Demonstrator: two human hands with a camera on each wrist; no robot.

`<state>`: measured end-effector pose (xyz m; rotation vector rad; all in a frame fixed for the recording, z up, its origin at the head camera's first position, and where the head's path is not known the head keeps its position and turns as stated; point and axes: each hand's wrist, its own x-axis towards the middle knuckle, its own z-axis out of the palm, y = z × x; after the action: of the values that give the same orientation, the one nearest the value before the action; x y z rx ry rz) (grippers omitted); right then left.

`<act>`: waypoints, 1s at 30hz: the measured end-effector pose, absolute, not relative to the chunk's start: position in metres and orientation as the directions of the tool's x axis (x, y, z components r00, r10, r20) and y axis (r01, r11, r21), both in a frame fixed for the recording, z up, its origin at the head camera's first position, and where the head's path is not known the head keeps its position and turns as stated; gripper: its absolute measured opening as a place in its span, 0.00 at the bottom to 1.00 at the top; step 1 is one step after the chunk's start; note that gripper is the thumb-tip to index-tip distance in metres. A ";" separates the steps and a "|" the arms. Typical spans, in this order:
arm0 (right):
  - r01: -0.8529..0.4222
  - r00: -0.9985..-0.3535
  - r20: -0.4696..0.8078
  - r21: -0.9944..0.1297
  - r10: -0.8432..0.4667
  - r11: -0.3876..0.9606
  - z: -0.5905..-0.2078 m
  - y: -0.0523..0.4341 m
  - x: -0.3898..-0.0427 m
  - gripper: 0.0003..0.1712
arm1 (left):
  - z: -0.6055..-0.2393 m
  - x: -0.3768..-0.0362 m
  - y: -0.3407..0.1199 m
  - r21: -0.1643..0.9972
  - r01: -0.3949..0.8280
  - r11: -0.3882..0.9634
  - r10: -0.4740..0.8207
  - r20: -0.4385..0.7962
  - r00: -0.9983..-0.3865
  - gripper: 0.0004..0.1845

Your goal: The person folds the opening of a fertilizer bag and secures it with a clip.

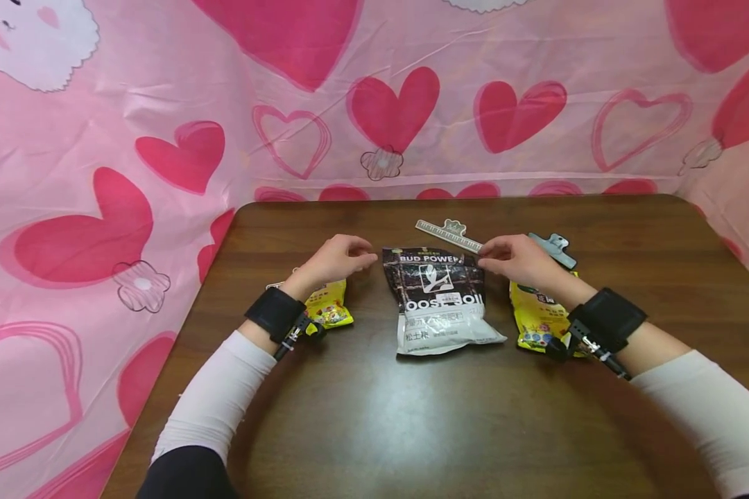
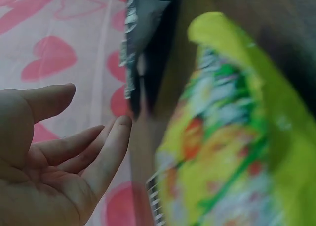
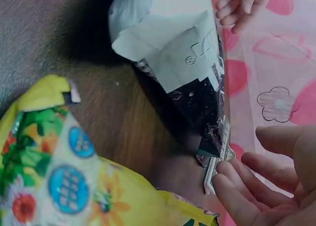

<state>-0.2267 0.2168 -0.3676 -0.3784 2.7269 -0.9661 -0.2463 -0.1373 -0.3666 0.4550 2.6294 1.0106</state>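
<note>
A black and white soil bag [image 1: 440, 301] lies on the table between the hands, with "BUD POWER" printed at its top. My left hand [image 1: 337, 259] hovers just off the bag's upper left corner, its thumb and fingers apart with nothing between them. By the upper right corner is my right hand [image 1: 521, 262], fingers loosely bent and holding nothing. Behind the bag a pale clip [image 1: 448, 234] with a keyboard-patterned bar reaches toward the right fingertips; whether they touch it I cannot tell. In the right wrist view, thumb and fingers [image 3: 247, 199] are spread apart.
A yellow flowered packet [image 1: 329, 305] lies under the left wrist, another yellow packet [image 1: 539, 319] under the right. A grey-blue clip [image 1: 555, 248] rests behind the right hand. Part of another clip [image 1: 274, 285] shows beside the left wrist. A pink heart-patterned cloth [image 1: 324, 62] hangs behind the table.
</note>
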 end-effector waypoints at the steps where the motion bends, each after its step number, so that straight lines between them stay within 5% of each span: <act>1: -0.159 -0.944 -0.125 -0.637 -0.305 0.754 -0.368 0.218 -0.227 0.20 | -0.369 -0.247 -0.135 0.686 0.174 0.707 0.385 -0.166 -0.908 0.23; 21: 0.152 -0.898 -0.386 -0.720 -0.209 0.677 -0.382 0.211 -0.228 0.27 | -0.390 -0.255 -0.106 0.829 -0.266 0.492 0.269 -0.435 -0.859 0.20; 30: 0.224 -0.913 -0.382 -0.762 -0.142 0.608 -0.389 0.202 -0.231 0.25 | -0.395 -0.256 -0.103 0.870 -0.327 0.368 0.244 -0.430 -0.869 0.17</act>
<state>-0.2308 0.2017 -0.3892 0.0652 2.4295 -1.2317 -0.2562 -0.1034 -0.3949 -0.0713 2.1376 1.5251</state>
